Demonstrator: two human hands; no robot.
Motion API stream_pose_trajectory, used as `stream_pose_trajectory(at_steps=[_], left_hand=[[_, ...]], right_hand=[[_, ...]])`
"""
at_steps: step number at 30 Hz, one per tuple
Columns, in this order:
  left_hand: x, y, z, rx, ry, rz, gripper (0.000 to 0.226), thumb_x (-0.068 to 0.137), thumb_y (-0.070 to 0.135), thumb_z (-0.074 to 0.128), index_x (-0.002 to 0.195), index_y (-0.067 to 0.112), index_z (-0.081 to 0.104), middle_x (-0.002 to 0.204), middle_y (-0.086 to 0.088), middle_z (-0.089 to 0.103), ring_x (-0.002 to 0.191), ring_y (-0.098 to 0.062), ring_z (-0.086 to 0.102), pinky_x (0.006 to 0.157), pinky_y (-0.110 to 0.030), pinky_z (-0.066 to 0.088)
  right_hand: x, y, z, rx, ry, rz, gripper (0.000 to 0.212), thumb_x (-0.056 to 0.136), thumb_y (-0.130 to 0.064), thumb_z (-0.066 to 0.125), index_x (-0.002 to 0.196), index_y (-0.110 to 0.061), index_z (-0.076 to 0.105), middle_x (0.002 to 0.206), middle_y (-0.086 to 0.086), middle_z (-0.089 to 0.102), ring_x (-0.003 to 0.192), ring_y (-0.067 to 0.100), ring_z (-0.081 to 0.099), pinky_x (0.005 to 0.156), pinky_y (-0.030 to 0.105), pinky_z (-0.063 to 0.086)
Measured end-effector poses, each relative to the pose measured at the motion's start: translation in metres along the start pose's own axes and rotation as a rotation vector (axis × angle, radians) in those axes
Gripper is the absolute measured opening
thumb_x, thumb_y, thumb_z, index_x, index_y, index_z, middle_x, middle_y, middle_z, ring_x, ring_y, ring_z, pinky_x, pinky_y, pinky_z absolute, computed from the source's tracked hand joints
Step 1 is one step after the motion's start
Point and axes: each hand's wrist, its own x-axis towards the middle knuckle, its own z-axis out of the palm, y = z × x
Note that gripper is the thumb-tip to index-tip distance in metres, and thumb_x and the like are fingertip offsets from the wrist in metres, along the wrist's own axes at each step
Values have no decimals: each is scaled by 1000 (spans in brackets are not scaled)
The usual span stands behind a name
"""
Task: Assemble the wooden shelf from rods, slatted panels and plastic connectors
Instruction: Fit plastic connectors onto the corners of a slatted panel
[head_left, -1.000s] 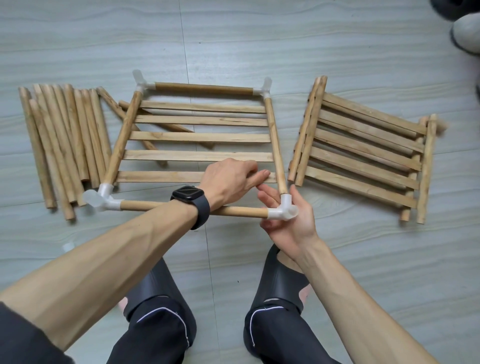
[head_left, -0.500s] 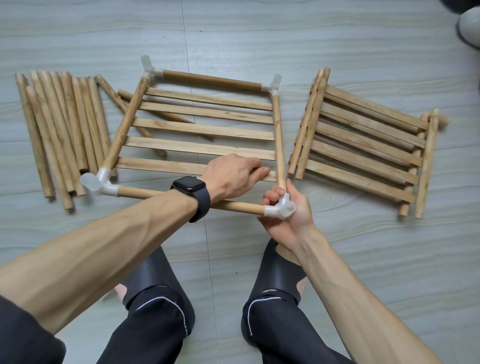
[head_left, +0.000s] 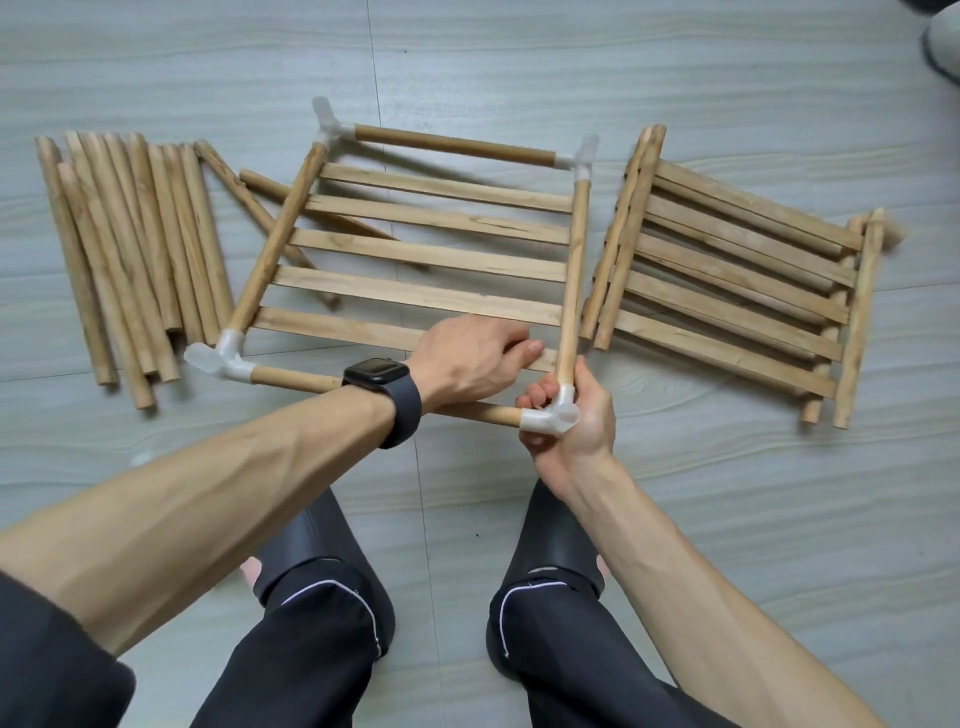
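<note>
The left hand (head_left: 467, 358) lies over the nearest slat of the shelf frame (head_left: 431, 254). Its fingers are bent downward and their tips are hidden under the hand, so I cannot tell if it grips the slat or only presses on it. The forearm, with a dark watch (head_left: 384, 389) on the wrist, covers the middle of the near rod (head_left: 296, 379).

The right hand (head_left: 576, 415) holds the near right connector (head_left: 553, 418) from below. Its fingers are curled round the connector and its thumb lies beside the right rod (head_left: 574, 280).

The frame lies on the floor (head_left: 727, 519), just in front of the person's feet. It is between a heap of loose rods (head_left: 130, 249) on the left and a stack of slatted panels (head_left: 727, 275) on the right. How many panels are in the stack is hard to count, because they overlap and the far corner is blurred. Two more rods (head_left: 228, 179) go under the left side of the frame and are partly hidden by its slats.

In the top right corner a dark and pale object (head_left: 943, 41) is cut off by the edge, and I cannot say what it is. The sleeves and the knees in dark trousers (head_left: 322, 623) are cut off at the bottom.

The floor has large pale grey tiles with a wavy grain and thin joints. No wall or furniture is in view.
</note>
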Motion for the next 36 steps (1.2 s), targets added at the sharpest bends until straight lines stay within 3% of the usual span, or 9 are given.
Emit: stream_pose_trajectory(at_steps=[3, 8, 13, 16, 19, 25, 27, 29, 36], left_hand=[[7, -2, -6, 11, -68, -22, 42, 104, 56, 35, 103, 24, 61, 84, 3, 62, 88, -27, 59, 69, -36, 39], [-26, -26, -14, 264, -19, 137, 105, 75, 98, 18, 144, 22, 43, 130, -6, 60, 112, -28, 57, 96, -44, 44], [-63, -70, -8, 509, 5, -36, 73, 76, 49, 61, 138, 18, 39, 121, -5, 55, 106, -26, 52, 92, -38, 42], [-62, -79, -19, 544, 52, -43, 55, 70, 34, 59, 121, 19, 48, 112, -4, 57, 97, -27, 51, 85, -37, 41], [-55, -77, -31, 530, 82, -15, 53, 69, 37, 59, 117, 19, 50, 111, -3, 60, 96, -27, 54, 82, -38, 44], [-49, -67, -39, 570, 65, 21, 47, 68, 36, 56, 111, 16, 52, 105, -4, 62, 93, -28, 55, 79, -37, 42], [-50, -71, -39, 572, 65, 32, 47, 68, 36, 57, 110, 16, 53, 103, -4, 62, 91, -28, 55, 79, -37, 42], [-50, -73, -40, 556, 67, 29, 46, 69, 36, 57, 110, 15, 53, 102, -4, 62, 90, -28, 56, 79, -36, 41], [-41, -68, -39, 536, 87, 2, 40, 75, 37, 53, 108, 16, 52, 102, -4, 63, 91, -28, 57, 80, -36, 41]], right_hand=[[12, -12, 0, 24, 22, 36, 59, 104, -56, 32, 68, -16, 55, 59, -1, 54, 47, 14, 56, 37, 18, 30], [27, -30, -13, 38, 32, 53, 57, 102, -56, 31, 72, -14, 54, 58, -1, 57, 46, 13, 55, 38, 17, 27], [32, -40, -24, -130, 98, -14, 58, 105, -56, 29, 92, -11, 62, 85, 5, 66, 63, 17, 64, 45, 24, 37], [25, -36, -29, -781, 307, -606, 51, 102, -65, 33, 109, -21, 60, 108, 0, 62, 103, 24, 62, 82, 37, 50], [6, -28, -18, -1429, 186, -1316, 60, 92, -64, 56, 128, -15, 56, 128, 0, 55, 121, 17, 49, 102, 33, 39], [10, -8, 32, -2397, 235, -897, 95, 81, -53, 66, 158, -12, 27, 160, 17, 32, 150, 35, 25, 120, 64, -1], [17, -15, 40, -2375, 142, -951, 79, 79, -40, 70, 147, -10, 45, 144, 20, 45, 137, 38, 42, 115, 53, 28], [23, -20, 40, -2275, 85, -1146, 47, 71, -33, 74, 111, -9, 65, 106, 12, 60, 96, 32, 59, 79, 40, 49], [32, -34, 42, -2300, 109, -1254, 27, 67, -28, 55, 89, -13, 63, 88, 8, 60, 78, 31, 51, 70, 39, 38]])
